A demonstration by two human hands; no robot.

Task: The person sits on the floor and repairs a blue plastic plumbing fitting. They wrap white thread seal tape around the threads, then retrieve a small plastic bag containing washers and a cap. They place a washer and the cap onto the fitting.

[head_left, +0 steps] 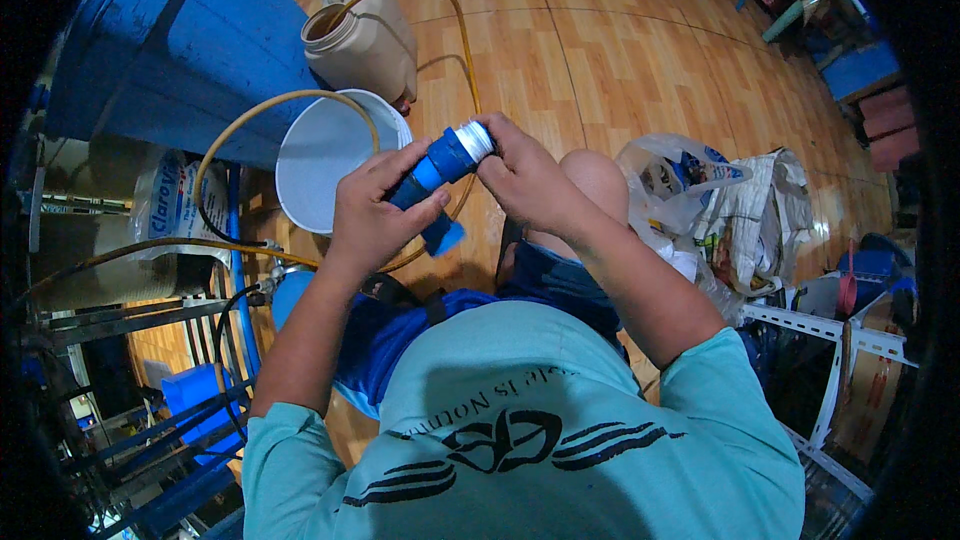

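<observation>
My left hand [375, 205] is closed around a blue plastic valve [428, 175], which looks like a ball valve with a small blue lever [443, 238] sticking out below it. The valve is held tilted in front of my knees, with its white ridged end [476, 141] pointing up and to the right. My right hand [522, 172] is closed at that white end, thumb and fingers against its rim. Whether the white is bare thread or wrapped tape, I cannot tell. Behind the left hand stands a white bucket [312, 162].
Yellow hose [468, 35] loops between a beige jerrycan [372, 52], the bucket and the left side. A large blue container [190, 50] rises at the far left. Plastic bags [672, 180] and a white sack [765, 210] lie right of my knee. Metal racks [800, 323] flank me.
</observation>
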